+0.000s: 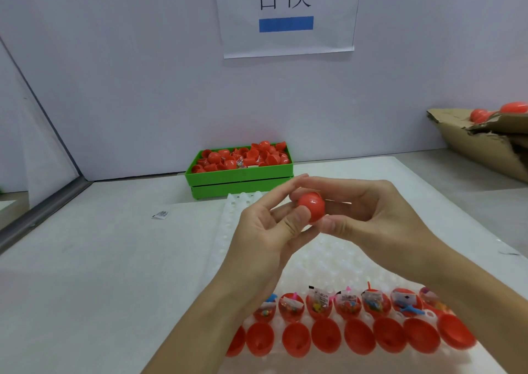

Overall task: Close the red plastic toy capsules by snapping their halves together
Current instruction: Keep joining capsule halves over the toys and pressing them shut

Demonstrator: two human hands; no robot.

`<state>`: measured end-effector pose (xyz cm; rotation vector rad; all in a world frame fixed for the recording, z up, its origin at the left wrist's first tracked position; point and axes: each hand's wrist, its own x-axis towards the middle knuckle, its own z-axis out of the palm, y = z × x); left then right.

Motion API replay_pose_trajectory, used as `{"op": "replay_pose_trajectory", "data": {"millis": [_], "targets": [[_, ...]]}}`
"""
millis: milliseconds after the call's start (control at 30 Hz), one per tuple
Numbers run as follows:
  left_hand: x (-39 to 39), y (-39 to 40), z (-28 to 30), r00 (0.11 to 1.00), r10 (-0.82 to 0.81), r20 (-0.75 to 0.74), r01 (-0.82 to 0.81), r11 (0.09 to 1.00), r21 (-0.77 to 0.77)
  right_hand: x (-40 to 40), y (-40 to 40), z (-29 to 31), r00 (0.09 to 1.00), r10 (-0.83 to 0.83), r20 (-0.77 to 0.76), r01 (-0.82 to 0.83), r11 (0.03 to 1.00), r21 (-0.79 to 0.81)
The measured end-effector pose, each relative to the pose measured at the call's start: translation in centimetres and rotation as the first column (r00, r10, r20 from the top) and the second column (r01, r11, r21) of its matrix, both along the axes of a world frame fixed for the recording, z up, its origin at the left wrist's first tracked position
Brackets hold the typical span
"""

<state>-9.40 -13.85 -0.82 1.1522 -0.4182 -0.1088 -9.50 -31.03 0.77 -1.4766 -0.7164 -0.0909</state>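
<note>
Above the middle of the tabletop, both hands met around one red capsule (311, 206). The left hand (267, 231) pinched it from the left, thumb against its lower left side and forefinger arching over the top. The right hand (377, 216) gripped it from the right, thumb under it and fingers curled behind. The capsule looked whole and glossy, with no seam visible from this angle; whether its halves were fully snapped together could not be told.

Beneath the hands lay a white dimpled tray (237, 211), reaching from the tabletop's middle to its near edge. Along the tray's near end sat two rows of red halves: a farther row of filled halves (347, 305) holding small packeted toys, and a nearer row of empty halves (325, 335) with their hollows facing up. The forearms crossed over both ends of these rows.

At the far edge, against the wall, stood a green bin (238, 178) heaped with loose red halves. A small packet (161, 214) lay on the tabletop left of the tray. At the far right corner sat a torn cardboard box (485, 145) with red capsules showing over its rim. A paper sign (287, 14) hung on the wall.
</note>
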Motion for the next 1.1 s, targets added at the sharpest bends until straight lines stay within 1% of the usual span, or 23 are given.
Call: {"op": "replay_pose_trajectory", "data": {"millis": [67, 133, 233, 300, 367, 467, 567, 633, 800, 967, 1100], "targets": [[0.1, 0.0, 0.0, 0.998, 0.005, -0.062, -0.008, 0.999, -0.048, -0.1, 0.1, 0.2, 0.999, -0.025, 0.021, 0.026, 0.999, -0.043], [0.2, 0.0, 0.1, 0.994, 0.05, -0.099, -0.055, 0.997, -0.049, 0.0, 0.2, 0.3, 0.993, -0.098, 0.065, 0.103, 0.992, -0.079], [0.4, 0.0, 0.0, 0.986, 0.135, -0.098, -0.135, 0.991, 0.011, 0.3, 0.3, 0.0, 0.971, -0.226, 0.08, 0.233, 0.969, -0.085], [0.5, 0.0, -0.2, 0.982, 0.173, -0.073, -0.169, 0.983, 0.066, 0.5, 0.3, -0.3, 0.962, -0.266, 0.066, 0.271, 0.958, -0.089], [0.6, 0.0, -0.4, 0.981, 0.19, -0.044, -0.184, 0.977, 0.108, 0.6, 0.2, -0.4, 0.96, -0.272, 0.061, 0.277, 0.956, -0.097], [0.5, 0.1, -0.5, 0.988, 0.151, 0.005, -0.15, 0.98, 0.132, 0.7, 0.1, -0.5, 0.961, -0.273, 0.048, 0.276, 0.957, -0.087], [0.3, 0.4, -0.5, 0.976, 0.172, 0.134, -0.203, 0.94, 0.274, 0.7, 0.0, -0.7, 0.958, -0.283, 0.04, 0.285, 0.956, -0.073], [0.3, 0.4, -0.6, 0.964, 0.194, 0.181, -0.244, 0.916, 0.319, 0.7, 0.1, -0.7, 0.957, -0.288, 0.04, 0.29, 0.955, -0.064], [0.3, 0.2, -0.7, 0.951, 0.231, 0.204, -0.288, 0.901, 0.324, 0.7, 0.1, -0.8, 0.954, -0.292, 0.063, 0.297, 0.951, -0.091], [0.3, 0.1, -0.9, 0.922, 0.29, 0.256, -0.365, 0.871, 0.327, 0.6, 0.1, -0.8, 0.946, -0.31, 0.093, 0.321, 0.937, -0.137], [0.3, 0.2, -0.8, 0.925, 0.27, 0.267, -0.351, 0.875, 0.332, 0.7, 0.2, -0.8, 0.94, -0.323, 0.11, 0.336, 0.933, -0.132]]}}
